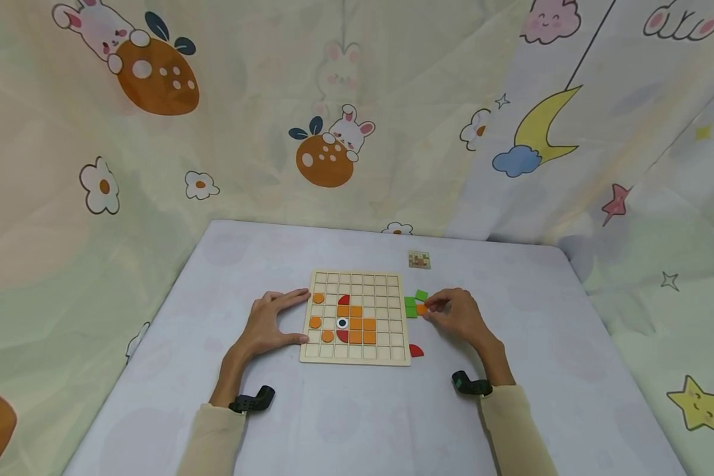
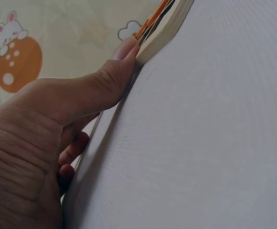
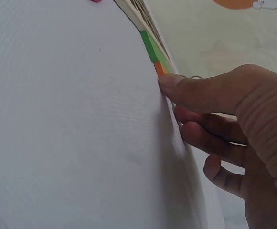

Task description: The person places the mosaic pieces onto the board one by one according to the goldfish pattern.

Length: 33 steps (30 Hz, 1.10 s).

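A wooden grid board (image 1: 393,354) lies on the table. Orange square tiles (image 1: 356,324), red quarter-round tiles (image 1: 343,336), a white-and-black eye tile (image 1: 342,323) and several orange round tiles (image 1: 318,298) sit in its cells. My left hand (image 1: 268,322) touches the board's left edge, thumb and fingers spread apart; the left wrist view shows the thumb (image 2: 114,71) against the rim. Right of the board, my right hand (image 1: 459,316) pinches a small orange tile (image 1: 421,309) beside green square tiles (image 1: 411,307). In the right wrist view, the thumb covers part of that orange tile (image 3: 160,69).
A loose red quarter-round tile (image 1: 416,350) lies by the board's lower right edge. Behind the board is a small patterned card (image 1: 419,259). A patterned cloth (image 1: 393,132) hangs behind the white table (image 1: 345,423).
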Each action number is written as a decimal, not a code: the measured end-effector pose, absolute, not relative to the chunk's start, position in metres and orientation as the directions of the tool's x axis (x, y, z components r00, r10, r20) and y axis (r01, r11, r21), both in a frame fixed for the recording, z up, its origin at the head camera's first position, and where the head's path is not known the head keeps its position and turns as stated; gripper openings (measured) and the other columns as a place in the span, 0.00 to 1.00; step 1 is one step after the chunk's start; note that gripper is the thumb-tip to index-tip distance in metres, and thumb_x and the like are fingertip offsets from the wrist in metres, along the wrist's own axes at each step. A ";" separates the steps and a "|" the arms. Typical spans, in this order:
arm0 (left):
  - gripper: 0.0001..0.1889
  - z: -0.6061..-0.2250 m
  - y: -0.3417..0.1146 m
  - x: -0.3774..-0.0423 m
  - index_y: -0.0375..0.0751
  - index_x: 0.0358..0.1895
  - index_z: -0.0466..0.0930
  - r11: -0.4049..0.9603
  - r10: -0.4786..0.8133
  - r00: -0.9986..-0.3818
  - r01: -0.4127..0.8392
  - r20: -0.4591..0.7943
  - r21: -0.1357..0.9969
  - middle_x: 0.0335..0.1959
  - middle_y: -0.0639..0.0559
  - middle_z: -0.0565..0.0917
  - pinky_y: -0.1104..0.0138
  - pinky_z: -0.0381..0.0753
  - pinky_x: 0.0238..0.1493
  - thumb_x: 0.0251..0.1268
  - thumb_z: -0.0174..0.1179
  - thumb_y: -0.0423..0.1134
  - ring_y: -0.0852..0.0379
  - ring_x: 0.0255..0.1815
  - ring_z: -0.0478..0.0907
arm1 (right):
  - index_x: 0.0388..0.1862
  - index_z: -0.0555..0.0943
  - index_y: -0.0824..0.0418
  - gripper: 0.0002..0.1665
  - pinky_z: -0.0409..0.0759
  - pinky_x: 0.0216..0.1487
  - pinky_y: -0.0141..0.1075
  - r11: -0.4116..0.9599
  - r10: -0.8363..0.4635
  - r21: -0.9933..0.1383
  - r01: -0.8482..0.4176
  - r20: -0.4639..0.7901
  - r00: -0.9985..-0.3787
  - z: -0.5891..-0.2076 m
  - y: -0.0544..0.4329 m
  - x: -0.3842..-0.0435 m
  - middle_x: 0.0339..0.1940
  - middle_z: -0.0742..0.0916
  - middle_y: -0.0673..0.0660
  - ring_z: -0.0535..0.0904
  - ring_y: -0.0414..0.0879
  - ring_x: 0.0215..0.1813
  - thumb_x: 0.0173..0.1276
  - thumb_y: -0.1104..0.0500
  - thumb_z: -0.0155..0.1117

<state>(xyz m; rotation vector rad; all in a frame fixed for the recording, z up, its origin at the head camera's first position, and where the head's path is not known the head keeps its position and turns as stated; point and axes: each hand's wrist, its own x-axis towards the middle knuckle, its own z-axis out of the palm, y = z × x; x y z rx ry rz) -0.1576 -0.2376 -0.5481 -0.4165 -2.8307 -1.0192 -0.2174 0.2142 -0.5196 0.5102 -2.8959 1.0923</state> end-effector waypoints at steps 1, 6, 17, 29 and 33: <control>0.52 -0.548 -0.238 -0.158 0.55 0.78 0.79 0.737 0.219 -0.958 0.288 0.187 0.611 0.80 0.54 0.79 0.44 0.64 0.65 0.44 0.86 0.62 0.47 0.62 0.74 | 0.43 0.94 0.61 0.09 0.81 0.47 0.39 0.703 -0.305 -0.642 -0.306 0.117 -0.945 -0.519 0.215 -0.217 0.36 0.93 0.52 0.83 0.45 0.39 0.63 0.64 0.83; 0.52 -0.547 -0.238 -0.157 0.55 0.78 0.78 0.738 0.217 -0.960 0.282 0.179 0.614 0.81 0.54 0.78 0.44 0.64 0.66 0.44 0.87 0.61 0.47 0.62 0.73 | 0.44 0.94 0.60 0.11 0.80 0.46 0.39 0.707 -0.310 -0.637 -0.306 0.110 -0.944 -0.518 0.217 -0.215 0.37 0.93 0.52 0.83 0.44 0.40 0.63 0.63 0.84; 0.52 -0.549 -0.237 -0.157 0.54 0.78 0.78 0.736 0.222 -0.955 0.295 0.195 0.609 0.80 0.53 0.78 0.45 0.64 0.64 0.45 0.86 0.61 0.47 0.61 0.73 | 0.44 0.95 0.61 0.10 0.80 0.46 0.38 0.710 -0.328 -0.629 -0.317 0.104 -0.939 -0.520 0.220 -0.215 0.36 0.94 0.52 0.83 0.44 0.39 0.63 0.65 0.83; 0.51 -0.549 -0.237 -0.157 0.54 0.78 0.79 0.743 0.215 -0.956 0.293 0.199 0.602 0.80 0.54 0.79 0.44 0.64 0.66 0.45 0.86 0.61 0.47 0.62 0.73 | 0.43 0.94 0.60 0.10 0.80 0.46 0.38 0.710 -0.327 -0.623 -0.328 0.120 -0.937 -0.520 0.223 -0.213 0.36 0.94 0.51 0.83 0.43 0.39 0.63 0.64 0.84; 0.51 -0.550 -0.238 -0.157 0.54 0.78 0.79 0.746 0.215 -0.954 0.297 0.207 0.596 0.80 0.53 0.79 0.44 0.64 0.65 0.45 0.86 0.61 0.47 0.62 0.73 | 0.43 0.94 0.60 0.10 0.79 0.46 0.39 0.700 -0.327 -0.633 -0.331 0.128 -0.936 -0.518 0.223 -0.212 0.36 0.93 0.51 0.83 0.43 0.39 0.63 0.64 0.84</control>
